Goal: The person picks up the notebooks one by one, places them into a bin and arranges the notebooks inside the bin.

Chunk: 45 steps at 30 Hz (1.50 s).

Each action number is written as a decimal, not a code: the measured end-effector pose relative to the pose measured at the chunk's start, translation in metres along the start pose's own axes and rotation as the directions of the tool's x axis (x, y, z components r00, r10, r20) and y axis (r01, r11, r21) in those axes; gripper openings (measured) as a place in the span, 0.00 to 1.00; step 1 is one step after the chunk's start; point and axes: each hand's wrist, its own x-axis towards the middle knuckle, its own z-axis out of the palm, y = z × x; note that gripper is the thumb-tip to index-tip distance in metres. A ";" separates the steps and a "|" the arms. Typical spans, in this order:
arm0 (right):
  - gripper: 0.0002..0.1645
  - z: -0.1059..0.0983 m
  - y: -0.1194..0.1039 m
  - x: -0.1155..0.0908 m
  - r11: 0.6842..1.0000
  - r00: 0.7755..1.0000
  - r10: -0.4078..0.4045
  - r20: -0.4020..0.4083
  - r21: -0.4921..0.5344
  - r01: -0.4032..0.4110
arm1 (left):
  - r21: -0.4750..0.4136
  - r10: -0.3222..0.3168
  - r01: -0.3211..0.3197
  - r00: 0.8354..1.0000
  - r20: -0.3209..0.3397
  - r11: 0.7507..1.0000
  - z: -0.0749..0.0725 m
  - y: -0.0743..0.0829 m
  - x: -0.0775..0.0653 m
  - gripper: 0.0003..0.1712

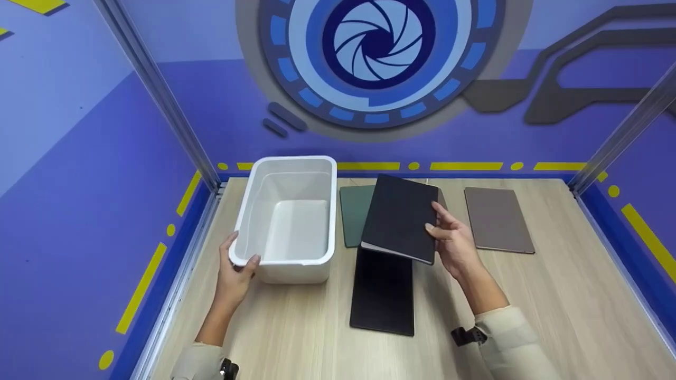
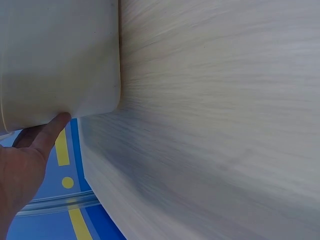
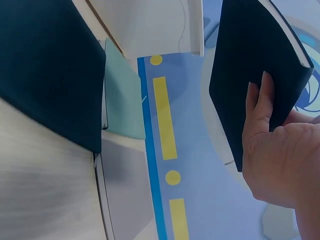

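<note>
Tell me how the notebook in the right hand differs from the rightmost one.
The held notebook is black; the rightmost notebook is grey-brown. The held notebook tilts above the table, gripped by the right hand; the rightmost notebook lies flat on it. Both are rectangular and look closed.

The tub (image 1: 333, 211) stands on the left of the table (image 1: 560, 311), the left hand (image 1: 234, 279) at its near left corner, with the back wall (image 1: 475, 140) behind the table. To the tub's right, the right hand (image 1: 455, 244) holds one notebook (image 1: 401, 219) above a second notebook (image 1: 383, 298), which lies nearer the person. Beyond the raised one, a third notebook (image 1: 353, 216) shows partly at its left, a sliver of a fourth notebook (image 1: 442, 199) at its right, and a fifth notebook (image 1: 499, 219) lies farther right.
</note>
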 end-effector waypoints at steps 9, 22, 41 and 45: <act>0.44 0.019 0.006 0.004 0.999 1.000 -0.010 -0.003 0.047 0.010 | -0.002 0.022 -0.022 0.999 -0.027 1.000 0.001 -0.003 -0.001 0.46; 0.44 0.033 0.011 0.008 0.997 0.999 0.007 0.032 0.080 -0.010 | -0.028 0.060 -0.060 0.998 -0.013 0.998 0.005 -0.003 0.002 0.47; 0.44 0.068 0.018 0.022 0.995 0.998 0.010 0.065 0.103 -0.016 | -0.003 0.016 -0.016 1.000 0.003 1.000 0.002 -0.005 0.000 0.46; 0.45 0.075 0.018 0.026 0.994 0.997 0.014 0.071 0.107 -0.021 | -0.003 0.015 -0.015 1.000 0.003 1.000 0.002 -0.004 0.000 0.47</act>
